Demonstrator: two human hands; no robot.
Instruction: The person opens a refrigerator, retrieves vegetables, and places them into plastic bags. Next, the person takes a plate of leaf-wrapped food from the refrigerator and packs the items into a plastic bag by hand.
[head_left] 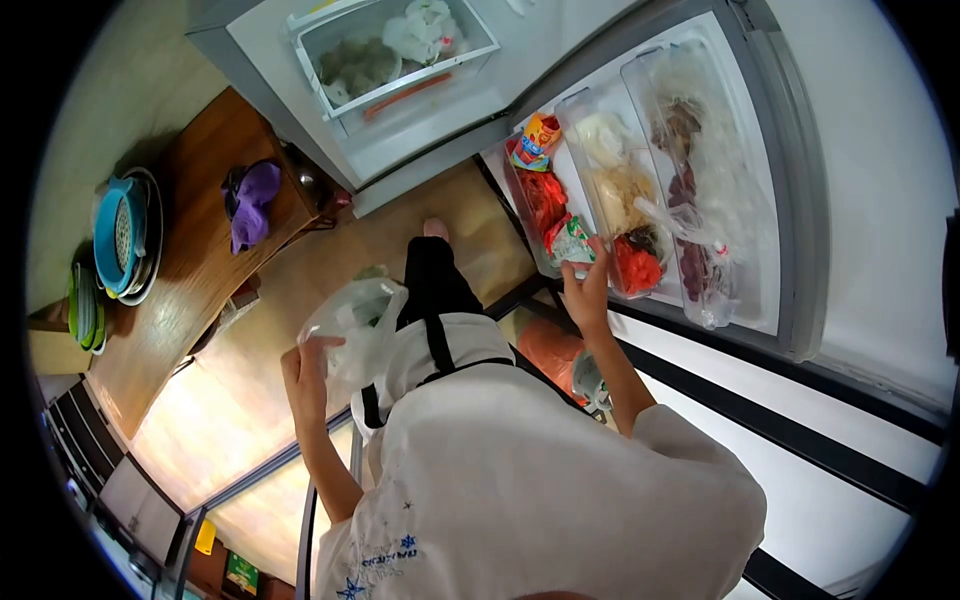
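Observation:
My left hand (308,372) is closed on a thin, clear plastic bag (362,318), which hangs beside my leg. Something pale green shows dimly through the bag. My right hand (588,295) reaches to the fridge door, with thumb and fingers at the edge of a green and white packet (571,241). They appear to pinch it, though the contact is partly hidden. The packet is at the near end of a clear door bin (545,266), close to red plastic wrapping (545,198) and an orange and yellow packet (536,142).
The open fridge door (775,300) holds more bins with bagged food (620,195). A freezer drawer (330,112) with bags sticks out above. At left, a wooden table (165,260) carries a blue colander (120,232) and a purple item (255,205). Dark metal bars (720,400) cross below.

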